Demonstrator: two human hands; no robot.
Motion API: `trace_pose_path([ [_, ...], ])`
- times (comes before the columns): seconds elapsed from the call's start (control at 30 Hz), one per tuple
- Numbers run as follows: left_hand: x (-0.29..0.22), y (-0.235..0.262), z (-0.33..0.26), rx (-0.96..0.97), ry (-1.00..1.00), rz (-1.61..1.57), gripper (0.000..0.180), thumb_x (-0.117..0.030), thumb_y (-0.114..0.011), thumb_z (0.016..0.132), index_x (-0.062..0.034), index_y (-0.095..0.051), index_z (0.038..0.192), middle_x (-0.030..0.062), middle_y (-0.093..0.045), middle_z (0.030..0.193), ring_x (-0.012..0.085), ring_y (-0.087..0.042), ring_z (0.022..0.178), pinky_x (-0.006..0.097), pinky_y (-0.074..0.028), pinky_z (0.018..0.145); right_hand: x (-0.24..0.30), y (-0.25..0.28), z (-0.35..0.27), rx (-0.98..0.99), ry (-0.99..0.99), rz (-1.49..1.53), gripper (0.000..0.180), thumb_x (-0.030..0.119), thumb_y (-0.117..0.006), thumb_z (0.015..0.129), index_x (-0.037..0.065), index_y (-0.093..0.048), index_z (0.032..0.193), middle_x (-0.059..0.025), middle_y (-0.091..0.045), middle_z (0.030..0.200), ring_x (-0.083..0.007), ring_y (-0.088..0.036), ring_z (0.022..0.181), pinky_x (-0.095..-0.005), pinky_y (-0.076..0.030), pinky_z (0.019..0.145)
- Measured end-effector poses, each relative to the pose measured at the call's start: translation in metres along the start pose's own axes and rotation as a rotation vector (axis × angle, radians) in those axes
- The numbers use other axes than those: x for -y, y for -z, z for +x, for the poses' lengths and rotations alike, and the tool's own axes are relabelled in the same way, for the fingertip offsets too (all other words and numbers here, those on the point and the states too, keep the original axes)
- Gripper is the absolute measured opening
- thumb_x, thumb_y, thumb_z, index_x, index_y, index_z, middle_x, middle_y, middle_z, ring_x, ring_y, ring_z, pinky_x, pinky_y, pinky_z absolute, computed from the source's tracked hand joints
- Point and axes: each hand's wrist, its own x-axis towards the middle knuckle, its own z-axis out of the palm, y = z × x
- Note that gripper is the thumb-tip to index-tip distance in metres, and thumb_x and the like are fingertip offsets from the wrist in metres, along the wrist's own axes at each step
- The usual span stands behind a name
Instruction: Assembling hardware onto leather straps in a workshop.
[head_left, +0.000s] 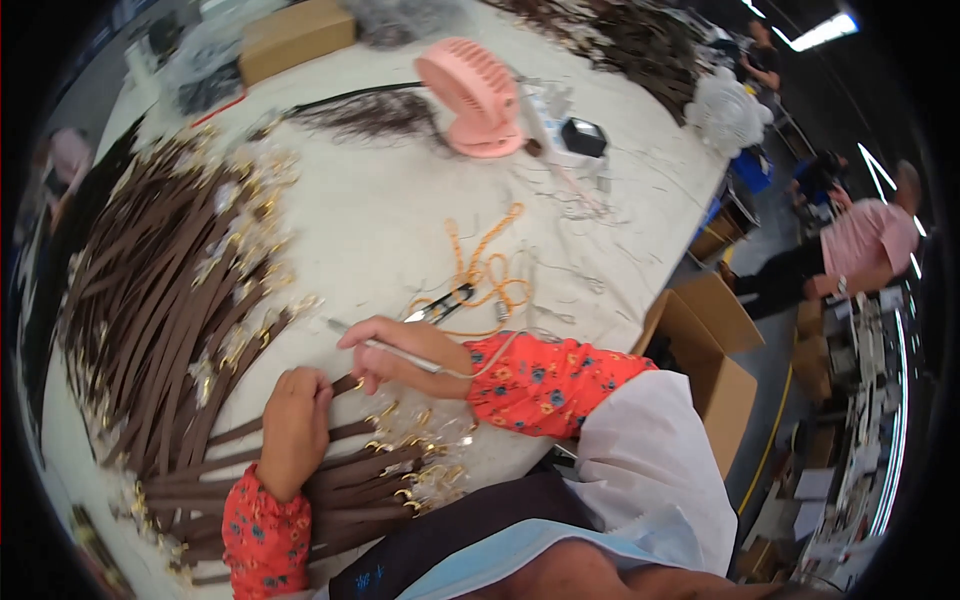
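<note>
My left hand is closed on a dark brown strap, whose end points toward my right hand. In my right hand is a thin grey pen-shaped tool with a pale cord trailing off behind it. The right fingers come close to the strap's end; whether they also pinch it I cannot tell. Beside and below my left hand lie several more brown straps with gold-coloured metal clasps and clear plastic wrapping. Just beyond my right hand are thread snips with a tangled orange cord.
A large heap of brown straps covers the table's left side. Farther back stand a pink fan, a power strip with a black plug and a cardboard box. An open carton is at my right. Other people work beyond.
</note>
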Motion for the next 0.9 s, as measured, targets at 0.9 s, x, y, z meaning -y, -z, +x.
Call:
trace_pose_path([
  [0.9, 0.016, -0.01, -0.005, -0.058, 0.025, -0.09, 0.01, -0.006, -0.06, 0.089, -0.0031, -0.053, 0.095, 0.0147, -0.059, 0.084, 0.0349, -0.057, 0.081, 0.043, -0.046, 0.07, 0.008, 0.006, -0.002, 0.065, -0.331, 0.202, 0.033, 0.027, -0.045, 0.105, -0.003, -0.056, 0.109, -0.0097, -0.063, 0.076, -0.0155, -0.062, 0.063, -0.0258, -0.05, 0.062],
])
